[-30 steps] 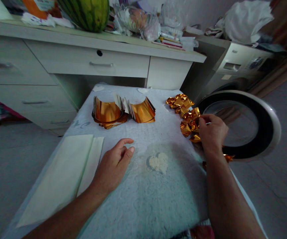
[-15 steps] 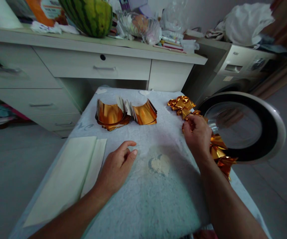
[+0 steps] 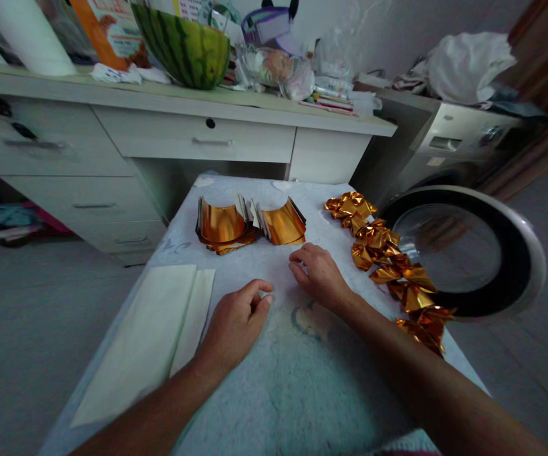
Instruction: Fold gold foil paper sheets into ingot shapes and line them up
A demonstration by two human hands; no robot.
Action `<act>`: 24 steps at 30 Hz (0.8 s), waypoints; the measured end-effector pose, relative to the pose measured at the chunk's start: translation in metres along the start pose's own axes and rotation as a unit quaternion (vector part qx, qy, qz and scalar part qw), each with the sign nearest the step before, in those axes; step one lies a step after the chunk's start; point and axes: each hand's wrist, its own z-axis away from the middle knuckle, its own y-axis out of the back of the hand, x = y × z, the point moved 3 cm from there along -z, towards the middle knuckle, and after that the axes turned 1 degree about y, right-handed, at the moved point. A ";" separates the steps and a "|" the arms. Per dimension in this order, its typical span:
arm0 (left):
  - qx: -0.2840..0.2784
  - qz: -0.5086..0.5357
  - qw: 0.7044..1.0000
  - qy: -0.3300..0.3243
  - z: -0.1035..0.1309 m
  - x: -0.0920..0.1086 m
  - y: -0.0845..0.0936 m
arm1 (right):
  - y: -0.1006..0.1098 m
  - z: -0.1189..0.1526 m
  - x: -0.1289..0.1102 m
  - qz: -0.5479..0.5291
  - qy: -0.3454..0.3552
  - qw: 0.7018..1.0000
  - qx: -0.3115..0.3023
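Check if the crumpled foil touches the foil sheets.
Apart. The head view shows a strip of cloth between the foil sheets and the crumpled foil along their whole facing sides.

You can pass between the curved gold-foil stacks [image 3: 282,225] and crumpled gold-foil pieces [image 3: 377,239]; your right hand [image 3: 320,273] obstructs the near end.

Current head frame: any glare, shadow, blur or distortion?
Head view: bright glints on the crumpled gold foil pieces, soft shadow on the pale blue patterned cloth under the right forearm; same view: silver washing machine lettering blurred, white cylindrical roll leaning, likely wide-angle distortion.
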 end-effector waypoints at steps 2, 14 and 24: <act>0.000 -0.003 1.000 -0.003 -0.001 -0.001 -0.001 | -0.002 -0.013 -0.006 0.006 -0.004 1.000 -0.007; -0.007 -0.013 1.000 -0.010 0.000 -0.001 -0.001 | -0.042 -0.054 -0.014 0.073 -0.078 0.992 0.073; -0.008 -0.005 1.000 -0.013 0.001 -0.003 -0.004 | -0.041 -0.052 -0.009 0.078 -0.083 0.985 0.128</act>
